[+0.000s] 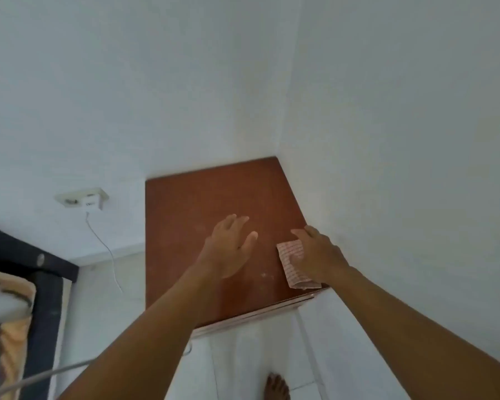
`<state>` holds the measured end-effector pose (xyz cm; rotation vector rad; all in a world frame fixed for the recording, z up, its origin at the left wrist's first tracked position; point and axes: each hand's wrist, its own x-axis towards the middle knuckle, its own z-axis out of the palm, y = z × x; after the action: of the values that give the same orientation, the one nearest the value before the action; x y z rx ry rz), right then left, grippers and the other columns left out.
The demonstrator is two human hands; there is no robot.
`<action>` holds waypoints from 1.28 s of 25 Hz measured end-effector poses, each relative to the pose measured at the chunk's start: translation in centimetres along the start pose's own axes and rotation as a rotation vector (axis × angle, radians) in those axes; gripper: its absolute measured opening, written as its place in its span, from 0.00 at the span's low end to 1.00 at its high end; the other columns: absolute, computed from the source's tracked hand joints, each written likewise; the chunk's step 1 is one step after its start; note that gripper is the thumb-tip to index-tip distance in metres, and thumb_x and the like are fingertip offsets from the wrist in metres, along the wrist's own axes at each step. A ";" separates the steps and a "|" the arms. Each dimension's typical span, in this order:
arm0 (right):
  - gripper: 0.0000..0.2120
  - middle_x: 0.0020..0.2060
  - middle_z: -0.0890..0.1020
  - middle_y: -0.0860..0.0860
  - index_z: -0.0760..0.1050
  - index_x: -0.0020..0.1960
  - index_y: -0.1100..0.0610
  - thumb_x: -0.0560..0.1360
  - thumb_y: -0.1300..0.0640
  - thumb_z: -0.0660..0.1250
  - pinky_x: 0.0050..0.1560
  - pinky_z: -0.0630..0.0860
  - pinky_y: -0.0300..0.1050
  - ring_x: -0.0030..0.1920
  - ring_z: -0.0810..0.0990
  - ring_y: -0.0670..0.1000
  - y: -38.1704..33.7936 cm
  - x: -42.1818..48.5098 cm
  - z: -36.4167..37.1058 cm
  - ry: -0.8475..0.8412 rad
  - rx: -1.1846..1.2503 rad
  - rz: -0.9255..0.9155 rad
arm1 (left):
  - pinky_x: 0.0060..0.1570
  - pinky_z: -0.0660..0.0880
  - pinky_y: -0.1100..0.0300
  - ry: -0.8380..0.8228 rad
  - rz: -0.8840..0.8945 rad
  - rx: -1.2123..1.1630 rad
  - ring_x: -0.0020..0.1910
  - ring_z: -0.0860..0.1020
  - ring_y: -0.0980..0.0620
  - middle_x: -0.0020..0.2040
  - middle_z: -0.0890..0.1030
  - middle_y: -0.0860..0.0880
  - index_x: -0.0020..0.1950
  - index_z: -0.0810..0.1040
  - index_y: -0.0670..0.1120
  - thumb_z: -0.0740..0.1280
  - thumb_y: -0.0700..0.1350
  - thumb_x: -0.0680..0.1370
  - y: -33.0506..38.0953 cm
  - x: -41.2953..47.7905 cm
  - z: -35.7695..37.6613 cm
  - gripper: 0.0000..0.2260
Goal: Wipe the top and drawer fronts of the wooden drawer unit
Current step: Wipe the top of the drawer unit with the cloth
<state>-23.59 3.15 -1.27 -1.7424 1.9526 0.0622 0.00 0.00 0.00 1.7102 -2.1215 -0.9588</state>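
We press the cloth flat under our right hand, left hand fingers spread, and should sweep the drawer unit's top in overlapping strokes.

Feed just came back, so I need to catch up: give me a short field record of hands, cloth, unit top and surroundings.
left hand: open, fingers spread, above the unit top, holding nothing
right hand: pressing the cloth down near the top's right front corner
unit top: brown, bare, pale specks near the front
drawer fronts: not visible
unit position: in the wall corner
left of unit: wall socket with cable, bed edge
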 end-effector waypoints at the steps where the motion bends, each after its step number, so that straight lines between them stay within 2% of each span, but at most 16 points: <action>1: 0.34 0.82 0.57 0.51 0.58 0.80 0.44 0.78 0.41 0.65 0.76 0.65 0.62 0.80 0.59 0.59 0.6 1.4 1.6 -0.037 -0.032 0.001 | 0.77 0.58 0.40 -0.047 -0.036 0.016 0.82 0.55 0.46 0.82 0.60 0.46 0.80 0.63 0.53 0.56 0.61 0.83 -0.7 0.9 1.8 0.27; 4: 0.40 0.82 0.56 0.54 0.55 0.81 0.44 0.72 0.33 0.58 0.81 0.50 0.61 0.82 0.50 0.60 2.7 5.2 7.7 -0.075 -0.151 -0.007 | 0.77 0.56 0.38 -0.196 -0.091 0.175 0.82 0.52 0.43 0.82 0.58 0.45 0.80 0.62 0.55 0.54 0.62 0.82 -3.4 3.4 7.0 0.27; 5: 0.42 0.82 0.55 0.55 0.54 0.82 0.44 0.70 0.33 0.55 0.81 0.49 0.62 0.82 0.48 0.62 3.3 6.1 9.7 -0.057 -0.187 -0.007 | 0.77 0.55 0.37 -0.249 -0.102 0.240 0.82 0.51 0.41 0.83 0.57 0.46 0.80 0.61 0.55 0.54 0.62 0.82 -4.1 4.3 8.4 0.27; 6: 0.41 0.82 0.57 0.56 0.55 0.82 0.45 0.70 0.34 0.54 0.81 0.51 0.64 0.82 0.49 0.64 3.6 6.6 11.0 -0.011 -0.210 -0.011 | 0.76 0.54 0.36 -0.292 -0.110 0.296 0.82 0.50 0.40 0.83 0.55 0.46 0.80 0.60 0.56 0.54 0.62 0.82 -4.7 5.0 9.3 0.27; 8: 0.35 0.78 0.67 0.57 0.66 0.79 0.49 0.73 0.41 0.57 0.76 0.63 0.68 0.79 0.59 0.68 4.2 6.9 12.5 0.150 -0.172 -0.029 | 0.76 0.54 0.36 -0.298 -0.127 0.371 0.82 0.50 0.40 0.83 0.52 0.47 0.81 0.58 0.56 0.52 0.62 0.83 -5.4 6.2 10.3 0.26; 10: 0.27 0.71 0.77 0.58 0.76 0.72 0.52 0.75 0.48 0.58 0.67 0.74 0.68 0.73 0.69 0.71 4.4 6.9 12.8 0.290 -0.138 -0.047 | 0.75 0.55 0.35 -0.248 -0.136 0.441 0.81 0.53 0.40 0.83 0.54 0.47 0.80 0.59 0.57 0.52 0.62 0.83 -5.4 6.4 10.6 0.26; 11: 0.25 0.68 0.79 0.57 0.79 0.69 0.52 0.76 0.49 0.56 0.64 0.77 0.67 0.70 0.72 0.71 4.8 7.4 12.9 0.289 -0.134 -0.060 | 0.74 0.56 0.35 -0.238 -0.127 0.470 0.80 0.56 0.41 0.82 0.56 0.47 0.80 0.61 0.57 0.52 0.62 0.83 -5.0 6.5 10.5 0.25; 13: 0.23 0.64 0.82 0.52 0.81 0.66 0.48 0.80 0.46 0.53 0.60 0.79 0.60 0.63 0.78 0.64 4.9 8.7 11.8 0.245 -0.117 -0.084 | 0.72 0.58 0.33 -0.277 -0.106 0.518 0.76 0.63 0.40 0.78 0.64 0.47 0.76 0.66 0.56 0.51 0.62 0.82 -4.4 7.2 9.6 0.25; 16: 0.18 0.56 0.86 0.47 0.82 0.63 0.41 0.81 0.38 0.59 0.55 0.82 0.52 0.53 0.83 0.56 3.2 12.9 7.7 0.262 0.139 -0.037 | 0.68 0.64 0.37 -0.316 -0.134 0.506 0.68 0.73 0.40 0.69 0.75 0.45 0.69 0.73 0.53 0.51 0.63 0.82 -3.7 11.2 6.5 0.24; 18: 0.18 0.55 0.87 0.47 0.82 0.63 0.42 0.80 0.38 0.61 0.54 0.83 0.53 0.52 0.85 0.57 1.1 17.9 4.1 0.374 0.269 -0.062 | 0.67 0.67 0.40 -0.268 -0.182 0.447 0.68 0.74 0.39 0.69 0.76 0.44 0.71 0.72 0.52 0.52 0.63 0.81 -4.0 15.1 4.1 0.25; 20: 0.19 0.57 0.86 0.47 0.81 0.64 0.43 0.80 0.37 0.60 0.57 0.82 0.52 0.54 0.84 0.57 -1.4 23.7 0.4 0.466 0.281 -0.131 | 0.69 0.66 0.39 -0.222 -0.198 0.412 0.72 0.69 0.38 0.73 0.72 0.43 0.75 0.69 0.51 0.53 0.63 0.82 -4.3 18.8 2.1 0.27; 22: 0.23 0.58 0.86 0.49 0.81 0.65 0.46 0.80 0.38 0.56 0.56 0.80 0.53 0.54 0.82 0.59 -3.4 29.1 -2.7 0.516 0.185 -0.195 | 0.71 0.62 0.37 -0.208 -0.196 0.397 0.76 0.64 0.38 0.78 0.67 0.43 0.78 0.66 0.51 0.52 0.64 0.82 -4.7 22.3 0.8 0.28; 25: 0.30 0.61 0.84 0.52 0.80 0.67 0.49 0.78 0.40 0.48 0.56 0.78 0.57 0.56 0.78 0.62 -5.0 34.6 -4.6 0.498 0.028 -0.246 | 0.75 0.56 0.36 -0.198 -0.168 0.383 0.81 0.53 0.40 0.83 0.56 0.45 0.81 0.59 0.55 0.51 0.64 0.82 -5.6 27.0 0.3 0.29; 27: 0.33 0.66 0.81 0.53 0.77 0.70 0.49 0.75 0.39 0.46 0.63 0.75 0.57 0.63 0.75 0.63 -4.8 37.0 -3.7 0.403 -0.068 -0.252 | 0.77 0.52 0.36 -0.219 -0.172 0.388 0.82 0.47 0.39 0.84 0.50 0.47 0.82 0.54 0.58 0.49 0.65 0.82 -6.6 29.3 0.8 0.29; 30: 0.34 0.78 0.68 0.54 0.65 0.79 0.48 0.77 0.37 0.44 0.80 0.56 0.61 0.80 0.61 0.60 -3.2 38.5 0.1 0.240 -0.172 -0.285 | 0.77 0.47 0.35 -0.266 -0.199 0.413 0.82 0.42 0.39 0.84 0.43 0.47 0.83 0.48 0.59 0.44 0.65 0.82 -8.2 29.9 2.9 0.29; 32: 0.36 0.83 0.55 0.54 0.54 0.83 0.48 0.78 0.35 0.40 0.81 0.45 0.62 0.83 0.48 0.58 -2.3 38.5 2.4 0.205 -0.184 -0.287 | 0.77 0.43 0.34 -0.259 -0.201 0.397 0.82 0.39 0.39 0.84 0.40 0.47 0.83 0.45 0.59 0.42 0.65 0.82 -8.6 29.4 4.1 0.29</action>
<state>-22.11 -31.56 -18.13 -2.2118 1.8612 -0.0414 -3.89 -26.99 -14.48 2.1210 -2.4760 -0.8963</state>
